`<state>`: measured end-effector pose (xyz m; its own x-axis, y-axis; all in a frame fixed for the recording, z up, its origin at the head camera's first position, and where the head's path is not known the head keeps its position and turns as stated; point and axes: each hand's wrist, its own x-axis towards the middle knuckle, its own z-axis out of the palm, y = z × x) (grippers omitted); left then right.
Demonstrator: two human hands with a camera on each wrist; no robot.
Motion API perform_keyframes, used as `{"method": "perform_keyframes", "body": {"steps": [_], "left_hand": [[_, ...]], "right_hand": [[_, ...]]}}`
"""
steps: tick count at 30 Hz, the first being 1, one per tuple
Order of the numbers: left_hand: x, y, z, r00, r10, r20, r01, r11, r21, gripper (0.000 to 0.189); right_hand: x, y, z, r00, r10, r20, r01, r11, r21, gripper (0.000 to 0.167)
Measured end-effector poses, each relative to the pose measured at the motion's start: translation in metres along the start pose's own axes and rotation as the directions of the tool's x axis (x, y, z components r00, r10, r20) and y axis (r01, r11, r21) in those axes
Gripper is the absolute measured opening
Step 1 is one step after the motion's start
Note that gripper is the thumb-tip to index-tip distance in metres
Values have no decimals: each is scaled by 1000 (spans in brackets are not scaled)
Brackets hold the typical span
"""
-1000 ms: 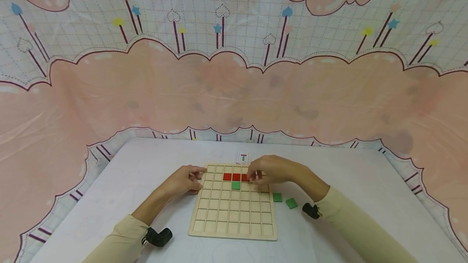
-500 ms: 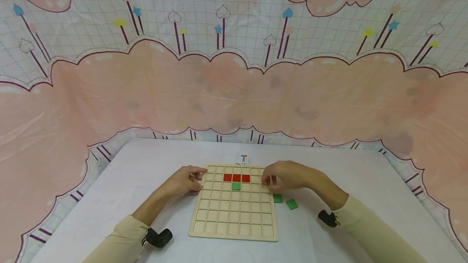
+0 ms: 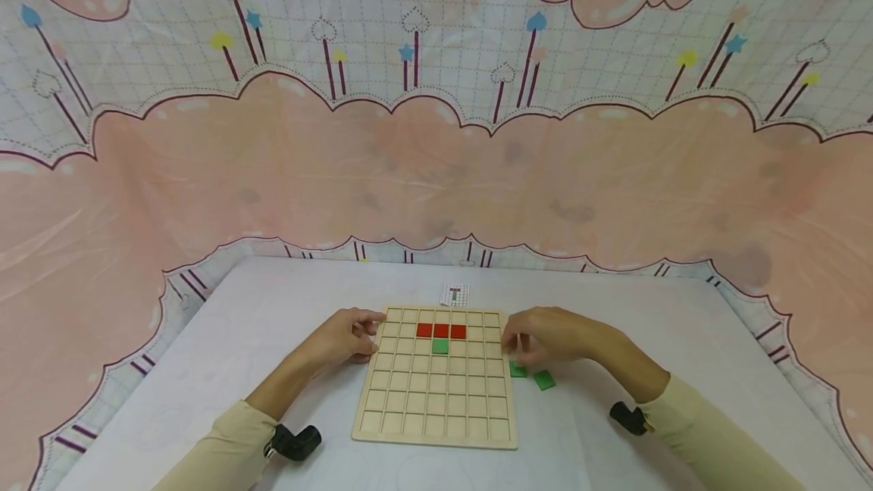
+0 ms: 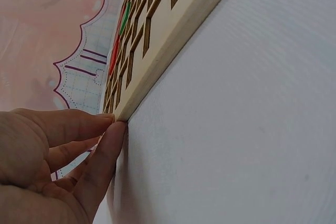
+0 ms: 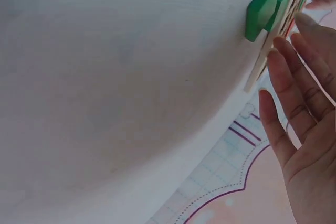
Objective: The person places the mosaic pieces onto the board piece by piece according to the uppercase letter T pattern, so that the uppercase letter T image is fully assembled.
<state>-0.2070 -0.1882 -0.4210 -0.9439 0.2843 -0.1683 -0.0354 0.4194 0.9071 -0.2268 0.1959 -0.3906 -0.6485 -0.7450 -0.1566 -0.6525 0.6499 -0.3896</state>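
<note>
A pale wooden grid board lies on the table. Three red square tiles sit in a row in its upper cells, with one green tile below the middle one. My left hand rests its fingertips against the board's left edge; up close, the left wrist view has thumb and forefinger at that edge. My right hand hovers by the board's right edge, over two loose green tiles, partly covering the nearer one. In the right wrist view its fingers are spread and hold nothing.
Behind the board lies a small printed card with a red and green grid pattern. A white cloth covers the table. A patterned pink curtain hangs behind it.
My right hand has drawn back from the red tiles, moving right and toward me to the loose green tiles. The rightmost red tile is now uncovered. My left hand stays put.
</note>
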Motion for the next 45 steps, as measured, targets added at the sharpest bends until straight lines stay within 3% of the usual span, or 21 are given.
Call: {"method": "perform_keyframes", "body": {"steps": [20, 28, 45], "left_hand": [[-1, 2, 0, 1000, 5, 6, -5, 1000, 10, 57], [1, 0, -1, 1000, 2, 6, -2, 1000, 7, 57], [2, -1, 0, 1000, 0, -7, 0, 1000, 12, 57]], "right_hand": [[-9, 6, 7, 1000, 5, 4, -5, 1000, 3, 21], [-10, 12, 9, 1000, -10, -1, 10, 998, -56, 19], [-11, 12, 7, 1000, -1, -1, 1, 998, -67, 21]]}}
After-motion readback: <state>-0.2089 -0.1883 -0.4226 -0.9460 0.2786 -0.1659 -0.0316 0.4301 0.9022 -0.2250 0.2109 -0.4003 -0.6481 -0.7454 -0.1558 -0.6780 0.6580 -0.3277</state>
